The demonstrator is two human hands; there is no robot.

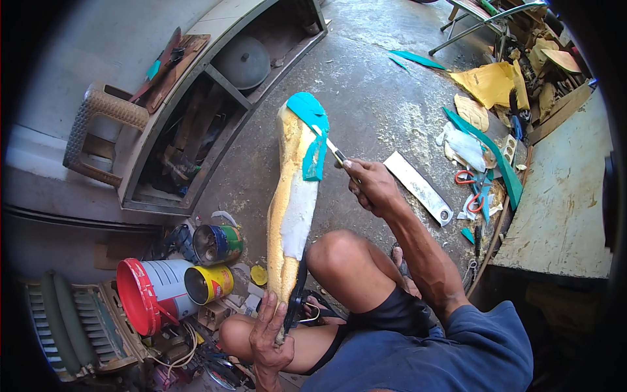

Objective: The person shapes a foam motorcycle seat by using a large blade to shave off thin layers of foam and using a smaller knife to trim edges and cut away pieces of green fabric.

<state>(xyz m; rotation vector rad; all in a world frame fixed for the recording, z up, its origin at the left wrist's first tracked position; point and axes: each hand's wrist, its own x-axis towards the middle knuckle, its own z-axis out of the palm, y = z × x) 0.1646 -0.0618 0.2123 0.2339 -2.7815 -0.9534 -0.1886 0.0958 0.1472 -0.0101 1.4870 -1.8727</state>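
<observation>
A long motorcycle-seat-like block of yellow foam (277, 215) extends away from me, its near end by my knee. A white patch (300, 219) runs along its right side. Teal sheet foam (307, 108) covers the far end, with a strip hanging down the right side. My left hand (271, 336) grips the near end, fingers laid over the top. Closed round the handle of a small brush (338, 155), my right hand (371, 186) holds its pale tip against the teal strip. The block's dark underside shows only near my knee.
A metal ruler (418, 188) lies on the floor to the right, near red-handled scissors (465, 178) and teal offcuts (503, 170). Left stand a red-rimmed bucket (140, 297), a yellow can (219, 282) and a low cabinet (225, 85). Yellow sheet scraps (486, 83) lie far right.
</observation>
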